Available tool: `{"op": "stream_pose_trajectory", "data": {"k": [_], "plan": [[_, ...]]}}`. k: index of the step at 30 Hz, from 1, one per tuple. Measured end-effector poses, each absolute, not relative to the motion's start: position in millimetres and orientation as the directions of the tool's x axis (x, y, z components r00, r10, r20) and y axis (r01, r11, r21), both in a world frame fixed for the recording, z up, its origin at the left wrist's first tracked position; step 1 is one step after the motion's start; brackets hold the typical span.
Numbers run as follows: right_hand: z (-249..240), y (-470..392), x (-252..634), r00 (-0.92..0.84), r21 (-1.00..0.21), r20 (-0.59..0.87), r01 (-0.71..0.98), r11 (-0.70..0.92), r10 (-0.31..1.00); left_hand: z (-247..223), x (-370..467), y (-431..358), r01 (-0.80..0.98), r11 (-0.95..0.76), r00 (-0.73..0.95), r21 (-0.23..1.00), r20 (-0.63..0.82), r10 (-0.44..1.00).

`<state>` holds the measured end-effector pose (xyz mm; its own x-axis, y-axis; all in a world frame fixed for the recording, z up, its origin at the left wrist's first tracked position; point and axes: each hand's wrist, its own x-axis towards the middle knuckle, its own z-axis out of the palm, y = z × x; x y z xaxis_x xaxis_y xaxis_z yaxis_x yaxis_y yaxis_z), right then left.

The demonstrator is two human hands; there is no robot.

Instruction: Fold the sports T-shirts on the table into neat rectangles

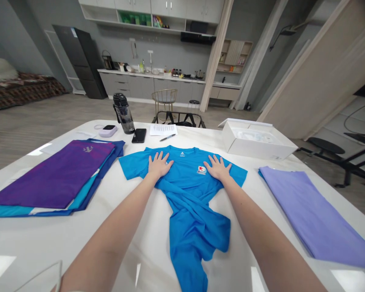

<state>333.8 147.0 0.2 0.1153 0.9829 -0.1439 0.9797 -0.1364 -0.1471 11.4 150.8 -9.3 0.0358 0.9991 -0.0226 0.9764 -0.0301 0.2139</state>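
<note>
A blue T-shirt [185,178] lies on the white table with its collar at the far side. Its shoulders and sleeves are spread out, while the lower body is twisted and bunched toward me. My left hand [159,165] rests flat on the left chest, fingers spread. On the right chest, beside a red and white badge [201,169], my right hand [218,167] also lies flat with fingers apart. A stack of folded shirts, purple one [54,174] on top, sits to the left. At the right lies a folded lavender garment [316,219] with a bit of blue under it.
Along the table's far side are a lavender device [108,131], a dark water bottle [123,113], a black phone [139,136], a printed sheet [163,129] and a pen [167,138]. An open white box [258,142] stands at the back right. A cable [60,271] lies at the lower left.
</note>
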Motion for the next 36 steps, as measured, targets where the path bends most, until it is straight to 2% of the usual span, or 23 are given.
{"op": "stream_pose_trajectory", "data": {"k": [12, 17, 20, 23, 26, 32, 34, 36], "plan": [[0, 188, 341, 0.089, -0.124, -0.092, 0.987, -0.1, 0.992, -11, 21, 172, 0.975, -0.029, 0.025, 0.218, 0.022, 0.999], [7, 161, 327, 0.122, -0.162, 0.271, 0.984, -0.079, 0.955, -10, 21, 170, 0.973, -0.036, 0.029, 0.228, 0.033, 0.999], [11, 129, 308, -0.044, -0.168, 0.355, 0.98, 0.11, 0.934, -12, 20, 171, 0.97, -0.035, 0.025, 0.242, 0.045, 0.999], [13, 83, 284, -0.235, -0.202, 0.349, 0.927, 0.317, 0.907, -16, 21, 172, 0.963, -0.049, 0.027, 0.264, 0.086, 0.996], [16, 31, 267, -0.311, -0.247, 0.284, 0.89, 0.382, 0.907, -16, 21, 170, 0.954, -0.067, 0.016, 0.291, 0.177, 0.984], [33, -41, 276, -0.238, -0.273, 0.145, 0.923, 0.271, 0.96, 2, 19, 145, 0.894, -0.285, 0.077, 0.345, 0.509, 0.857], [37, -50, 288, -0.184, -0.268, 0.107, 0.941, 0.206, 0.977, 10, 22, 126, 0.86, -0.359, 0.11, 0.363, 0.555, 0.825], [41, -56, 297, -0.14, -0.257, 0.074, 0.954, 0.154, 0.987, 18, 30, 101, 0.812, -0.454, 0.215, 0.367, 0.535, 0.817]]}}
